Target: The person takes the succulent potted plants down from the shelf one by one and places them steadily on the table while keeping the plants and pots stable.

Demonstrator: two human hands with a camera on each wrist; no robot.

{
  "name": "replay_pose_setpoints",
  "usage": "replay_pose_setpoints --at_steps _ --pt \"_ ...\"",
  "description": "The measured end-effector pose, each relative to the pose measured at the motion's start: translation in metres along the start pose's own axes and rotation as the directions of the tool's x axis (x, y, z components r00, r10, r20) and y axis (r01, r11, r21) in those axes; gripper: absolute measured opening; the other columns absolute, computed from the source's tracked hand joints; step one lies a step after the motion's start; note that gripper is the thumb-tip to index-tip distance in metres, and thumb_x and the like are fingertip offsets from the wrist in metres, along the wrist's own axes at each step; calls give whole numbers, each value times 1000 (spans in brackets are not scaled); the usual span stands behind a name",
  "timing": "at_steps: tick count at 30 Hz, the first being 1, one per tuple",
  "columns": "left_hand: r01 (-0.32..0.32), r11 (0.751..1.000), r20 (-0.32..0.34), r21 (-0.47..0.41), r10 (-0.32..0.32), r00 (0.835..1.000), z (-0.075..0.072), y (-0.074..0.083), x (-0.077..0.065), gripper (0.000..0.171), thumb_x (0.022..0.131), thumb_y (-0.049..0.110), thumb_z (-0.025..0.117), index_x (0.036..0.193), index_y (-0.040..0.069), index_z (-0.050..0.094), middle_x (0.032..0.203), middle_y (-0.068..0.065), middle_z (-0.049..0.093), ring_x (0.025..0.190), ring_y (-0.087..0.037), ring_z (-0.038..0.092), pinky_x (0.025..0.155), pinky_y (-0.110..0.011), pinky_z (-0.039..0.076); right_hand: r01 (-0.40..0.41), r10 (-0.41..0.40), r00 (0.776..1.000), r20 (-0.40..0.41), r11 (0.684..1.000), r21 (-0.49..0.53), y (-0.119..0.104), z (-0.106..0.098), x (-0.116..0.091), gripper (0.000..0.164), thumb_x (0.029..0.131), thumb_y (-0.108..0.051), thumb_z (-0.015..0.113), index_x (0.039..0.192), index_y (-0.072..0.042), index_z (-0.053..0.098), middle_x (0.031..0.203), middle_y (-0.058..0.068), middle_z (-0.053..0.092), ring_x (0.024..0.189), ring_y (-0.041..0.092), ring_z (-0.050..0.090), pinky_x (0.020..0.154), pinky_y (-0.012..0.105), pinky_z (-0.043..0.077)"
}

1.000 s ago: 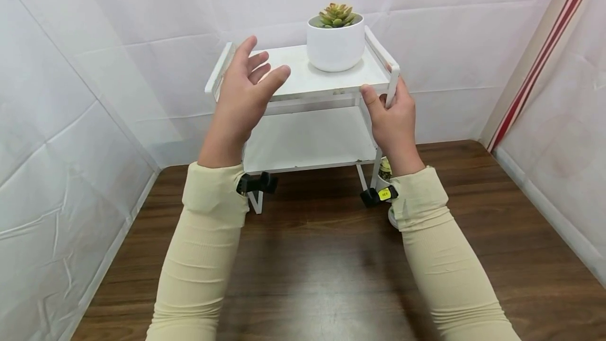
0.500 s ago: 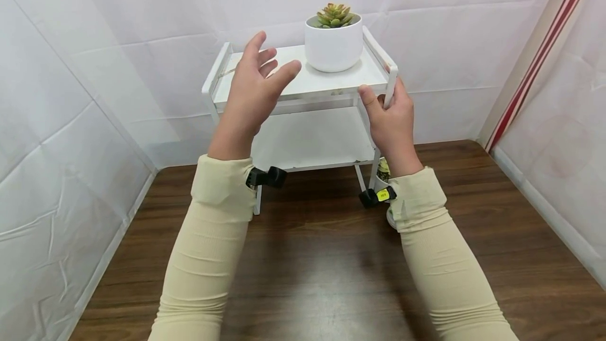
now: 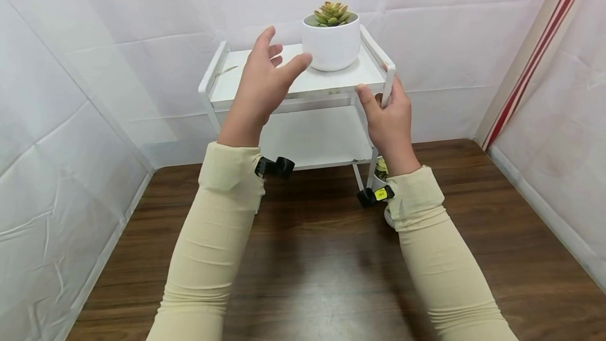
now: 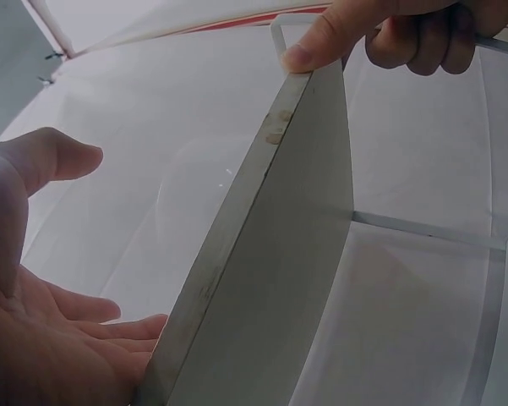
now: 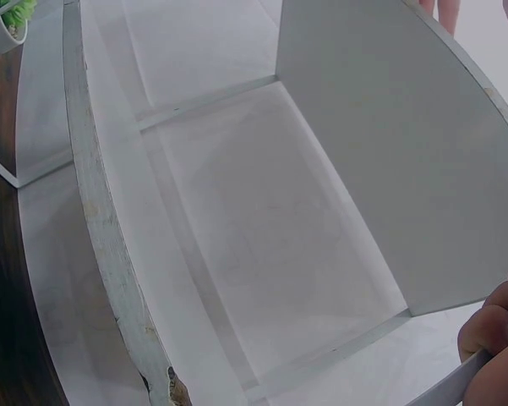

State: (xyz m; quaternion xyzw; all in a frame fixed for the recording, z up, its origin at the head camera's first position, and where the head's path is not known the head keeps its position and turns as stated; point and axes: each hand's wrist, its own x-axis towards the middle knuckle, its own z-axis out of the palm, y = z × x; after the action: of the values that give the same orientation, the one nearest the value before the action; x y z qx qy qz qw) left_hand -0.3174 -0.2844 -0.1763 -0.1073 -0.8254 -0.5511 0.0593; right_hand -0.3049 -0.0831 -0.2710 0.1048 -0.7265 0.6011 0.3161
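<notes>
A small white two-tier shelf stand [image 3: 317, 133] stands on the table. On the right of its top board sits a succulent [image 3: 333, 14] in a white round pot [image 3: 331, 46]. My right hand [image 3: 390, 122] grips the stand's front right corner post, its thumb on the front edge of the top board; the left wrist view shows that thumb [image 4: 317, 46] at the board's end. Over the left-middle of the top board, my left hand [image 3: 267, 80] is spread with nothing in it, thumb toward the pot and overlapping its lower left side in the head view.
Partly hidden behind my right wrist, another potted plant [image 3: 381, 167] stands by the stand's right leg, with a white round object [image 3: 389, 218] nearer. The right wrist view shows a green plant [image 5: 19, 13] in a white pot. White sheeting [image 3: 142, 67] hangs behind the dark wooden table [image 3: 322, 257].
My left hand has moved right and slightly up, from the top board's left end toward the pot. The right hand keeps its grip on the corner.
</notes>
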Motion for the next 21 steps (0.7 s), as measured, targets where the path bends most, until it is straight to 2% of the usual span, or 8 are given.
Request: replay_pose_setpoints --at_steps 6,13,21 --pt "19 1000 3 21 -20 1000 2 5 6 87 87 45 66 155 32 13 156 5 31 141 -9 33 111 -31 36 -2 2 1000 5 1000 15 -1 2 0 60 94 -27 64 147 -11 42 122 11 60 71 10 43 64 24 38" --pt "25 999 17 42 -26 1000 5 7 12 89 87 46 66 156 32 11 157 4 29 143 -10 32 111 -30 35 -5 5 1000 13 1000 -5 -2 3 1 61 94 -29 64 147 -12 41 131 10 58 89 10 51 75 23 43" --pt "36 997 46 62 -39 998 11 10 19 90 87 48 65 156 33 8 157 6 28 143 -9 30 112 -30 34 -15 15 1000 10 1000 -20 -2 2 0 61 94 -29 63 148 -12 39 131 10 57 90 10 51 76 22 43"
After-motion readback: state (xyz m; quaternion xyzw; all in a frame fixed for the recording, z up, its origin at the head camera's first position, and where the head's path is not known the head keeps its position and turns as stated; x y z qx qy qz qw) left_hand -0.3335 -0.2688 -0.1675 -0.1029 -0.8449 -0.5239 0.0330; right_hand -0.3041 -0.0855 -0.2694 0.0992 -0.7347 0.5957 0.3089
